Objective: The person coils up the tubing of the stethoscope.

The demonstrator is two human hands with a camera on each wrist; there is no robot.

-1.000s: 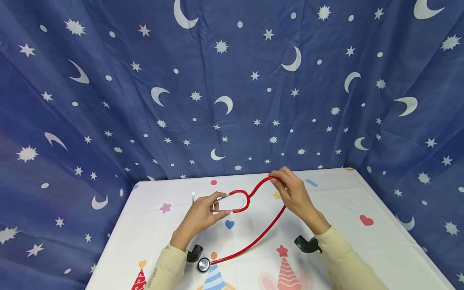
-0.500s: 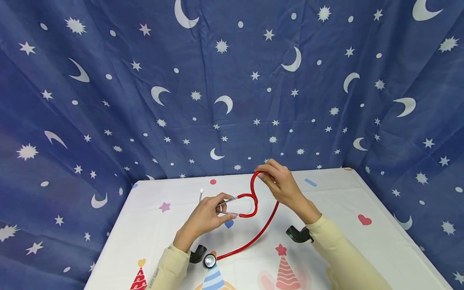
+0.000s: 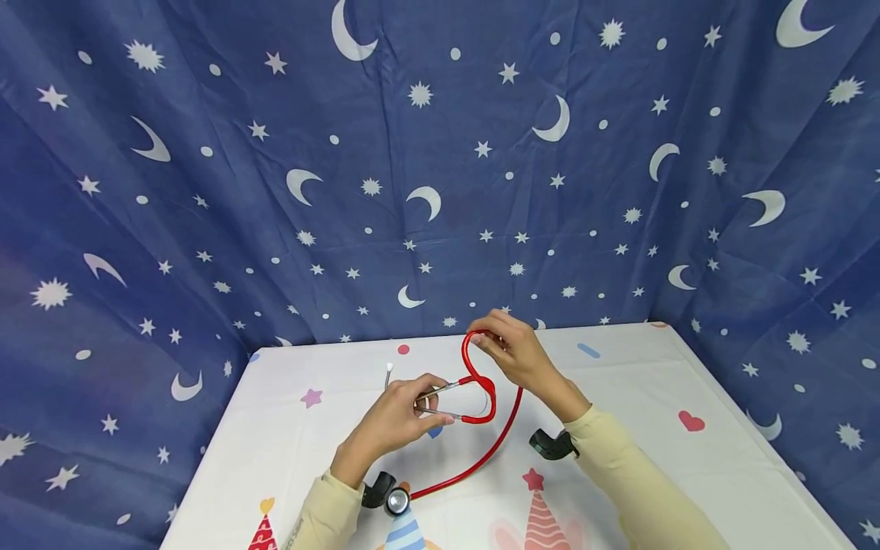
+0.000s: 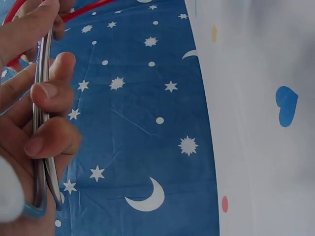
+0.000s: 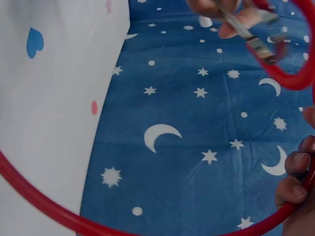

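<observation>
A red stethoscope (image 3: 504, 439) is held above the table by both hands. My left hand (image 3: 395, 420) grips its metal ear tubes (image 4: 42, 83); in the left wrist view the fingers curl round both. One white eartip (image 3: 389, 367) sticks up behind that hand. My right hand (image 3: 516, 355) pinches the red tubing near the Y-joint, bending it into a loop over the fork. In the right wrist view the tubing (image 5: 54, 209) sweeps across below, and the right fingers (image 5: 297, 189) curl round it. The round chest piece (image 3: 397, 501) hangs low, beside the left wrist.
A white tablecloth (image 3: 619, 428) printed with hearts, stars and party hats covers the table. Blue curtains (image 3: 440, 168) with moons and stars stand behind and at both sides. Black camera mounts (image 3: 550, 444) sit on both wrists.
My right hand has moved left toward the left hand, folding the tubing from a long arc into a tight loop. The left hand has shifted slightly right and down with the ear tubes.
</observation>
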